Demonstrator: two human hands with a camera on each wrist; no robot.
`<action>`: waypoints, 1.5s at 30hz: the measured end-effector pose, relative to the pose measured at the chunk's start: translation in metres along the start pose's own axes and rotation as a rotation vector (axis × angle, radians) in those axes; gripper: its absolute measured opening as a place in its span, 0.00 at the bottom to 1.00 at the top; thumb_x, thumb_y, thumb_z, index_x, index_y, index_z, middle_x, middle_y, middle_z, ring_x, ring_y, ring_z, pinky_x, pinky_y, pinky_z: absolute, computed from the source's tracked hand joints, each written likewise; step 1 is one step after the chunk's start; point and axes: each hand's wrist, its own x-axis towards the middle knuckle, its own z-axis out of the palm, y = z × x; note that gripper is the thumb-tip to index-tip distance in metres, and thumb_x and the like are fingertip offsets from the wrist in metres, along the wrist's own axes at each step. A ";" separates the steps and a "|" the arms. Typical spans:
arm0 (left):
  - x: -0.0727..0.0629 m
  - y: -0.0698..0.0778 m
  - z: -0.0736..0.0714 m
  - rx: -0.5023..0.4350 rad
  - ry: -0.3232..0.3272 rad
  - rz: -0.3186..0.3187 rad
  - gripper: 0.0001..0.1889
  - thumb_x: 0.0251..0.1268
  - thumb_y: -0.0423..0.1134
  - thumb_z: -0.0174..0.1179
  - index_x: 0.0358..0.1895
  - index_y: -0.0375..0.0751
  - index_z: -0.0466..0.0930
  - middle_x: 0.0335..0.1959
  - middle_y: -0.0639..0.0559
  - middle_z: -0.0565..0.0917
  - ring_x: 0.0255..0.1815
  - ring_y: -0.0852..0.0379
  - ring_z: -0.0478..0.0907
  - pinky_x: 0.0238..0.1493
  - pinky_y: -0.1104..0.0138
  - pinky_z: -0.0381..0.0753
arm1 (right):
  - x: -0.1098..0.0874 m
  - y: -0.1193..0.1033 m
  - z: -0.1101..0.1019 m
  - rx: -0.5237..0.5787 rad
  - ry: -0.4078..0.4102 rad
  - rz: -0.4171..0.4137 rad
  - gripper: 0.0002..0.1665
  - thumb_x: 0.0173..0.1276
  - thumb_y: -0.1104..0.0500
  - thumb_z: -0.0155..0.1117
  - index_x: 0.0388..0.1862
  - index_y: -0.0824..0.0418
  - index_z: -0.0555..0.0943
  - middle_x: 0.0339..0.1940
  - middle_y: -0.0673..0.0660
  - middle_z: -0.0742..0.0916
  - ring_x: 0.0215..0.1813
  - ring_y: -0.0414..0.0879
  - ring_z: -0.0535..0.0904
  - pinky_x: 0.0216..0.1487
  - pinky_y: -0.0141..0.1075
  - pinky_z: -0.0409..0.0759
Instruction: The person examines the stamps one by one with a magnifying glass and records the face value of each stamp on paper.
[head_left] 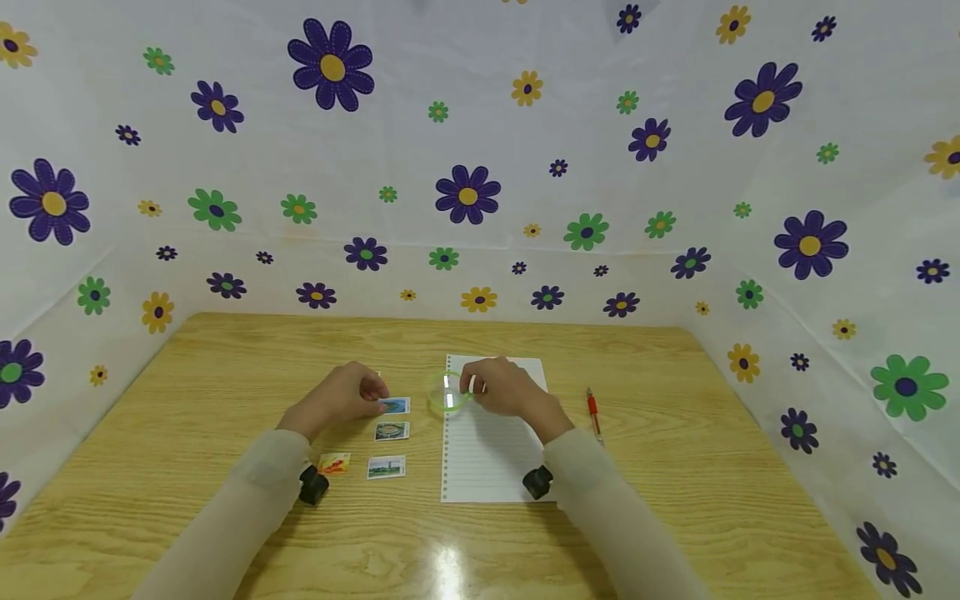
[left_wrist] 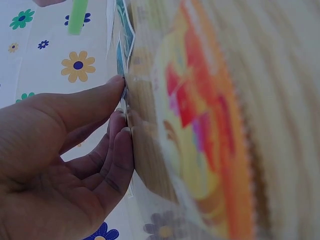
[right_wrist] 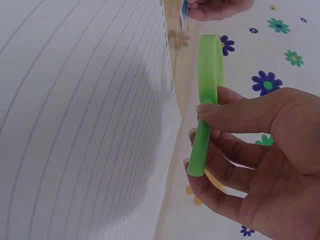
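Note:
My right hand [head_left: 504, 387] pinches the green handle of a magnifying glass [right_wrist: 211, 70] between thumb and fingers. Its round lens [head_left: 448, 392] hangs over the left edge of a lined sheet of paper [head_left: 491, 454]. At the upper end of a column of small picture stamps, my left hand [head_left: 348, 394] has thumb and fingertips at the left edge of a blue stamp [head_left: 395, 406]. Below that lie a stamp with an oval picture [head_left: 392, 431] and a green landscape stamp [head_left: 386, 467]. A yellow and red stamp [head_left: 334, 463] lies near the left wrist, large in the left wrist view.
A red pen [head_left: 593, 410] lies right of the paper. The wooden table [head_left: 675, 500] is bordered at the back and sides by a white flowered cloth [head_left: 405, 150]. A pale scrap, partly hidden, shows behind the left hand.

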 end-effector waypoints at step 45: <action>-0.001 0.003 -0.001 -0.001 -0.002 -0.009 0.05 0.65 0.34 0.70 0.41 0.39 0.88 0.37 0.50 0.88 0.39 0.56 0.80 0.49 0.61 0.83 | 0.016 -0.043 0.014 -0.012 -0.031 -0.067 0.14 0.69 0.71 0.63 0.44 0.55 0.88 0.41 0.56 0.91 0.41 0.48 0.85 0.34 0.35 0.80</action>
